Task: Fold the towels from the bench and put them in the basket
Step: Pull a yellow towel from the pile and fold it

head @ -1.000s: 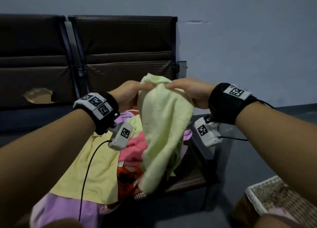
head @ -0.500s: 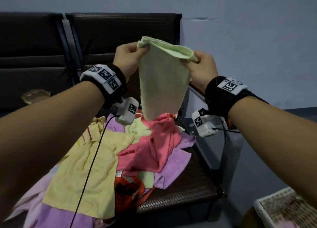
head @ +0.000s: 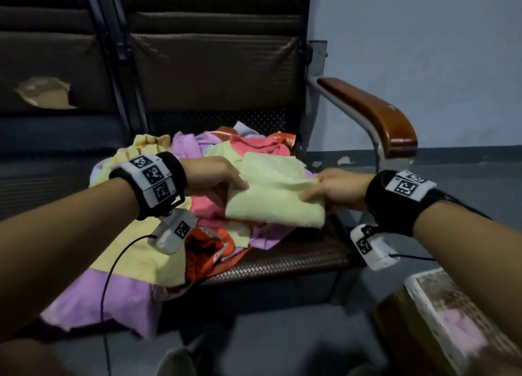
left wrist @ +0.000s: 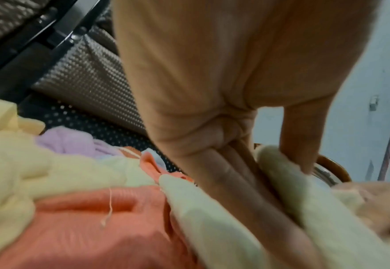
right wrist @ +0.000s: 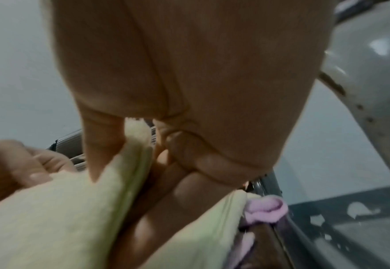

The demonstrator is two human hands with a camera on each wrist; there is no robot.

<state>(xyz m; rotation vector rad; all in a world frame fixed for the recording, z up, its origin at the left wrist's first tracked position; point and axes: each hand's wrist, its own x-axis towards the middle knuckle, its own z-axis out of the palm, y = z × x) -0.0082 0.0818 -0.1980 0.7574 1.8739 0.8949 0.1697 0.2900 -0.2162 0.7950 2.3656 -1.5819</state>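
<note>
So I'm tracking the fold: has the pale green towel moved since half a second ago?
Yes. The pale green towel has come down from in front of the bench backrest onto the towel pile.

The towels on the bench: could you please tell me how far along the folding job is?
Done: something pink already lies in the basket. In hand: the left hand and right hand grip a pale green towel, folded over above the pile. Left: yellow, pink, purple and orange towels on the bench look unfolded.
</note>
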